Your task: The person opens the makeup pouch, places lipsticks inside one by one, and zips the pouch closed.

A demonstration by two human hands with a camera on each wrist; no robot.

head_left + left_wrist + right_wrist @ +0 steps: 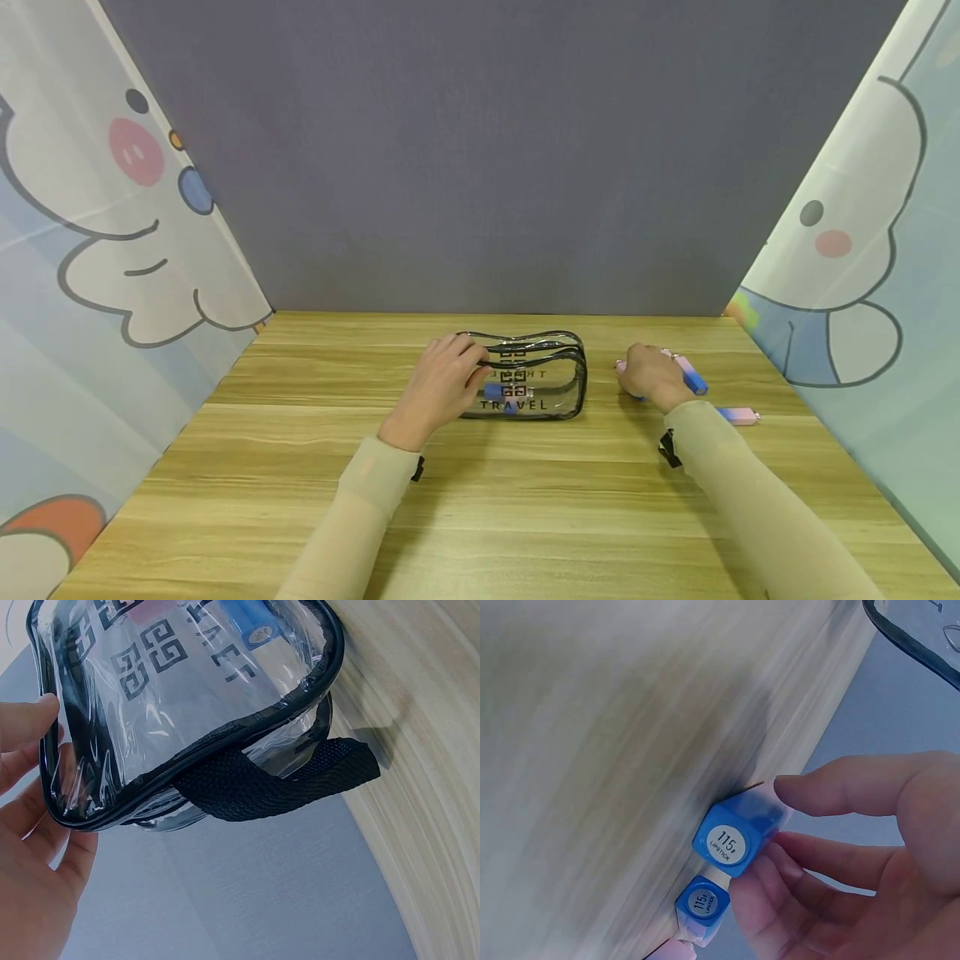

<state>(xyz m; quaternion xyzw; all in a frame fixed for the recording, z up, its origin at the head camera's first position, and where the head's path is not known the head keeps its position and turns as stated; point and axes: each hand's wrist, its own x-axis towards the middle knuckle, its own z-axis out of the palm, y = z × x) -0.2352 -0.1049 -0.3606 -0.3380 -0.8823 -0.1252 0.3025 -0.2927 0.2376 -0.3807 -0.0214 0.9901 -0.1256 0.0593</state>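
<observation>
A clear travel pouch (555, 387) with black piping stands on the table, blue and pink lipsticks (512, 403) visible inside it. My left hand (444, 379) holds the pouch's upper left edge; in the left wrist view the thumb and fingers (30, 724) are at its rim, beside a black strap (247, 787). To the right of the pouch, my right hand (651, 375) pinches a blue-and-pink lipstick (731, 832) between thumb and fingers, close to the tabletop. A second lipstick (703, 901) lies right beside it.
Two more lipsticks lie near my right hand: one behind it (692, 375), another by the right forearm (741, 416). A grey panel (495, 167) rises at the table's back edge. Cartoon-printed curtains (847, 250) stand on both sides of the wooden table (525, 517).
</observation>
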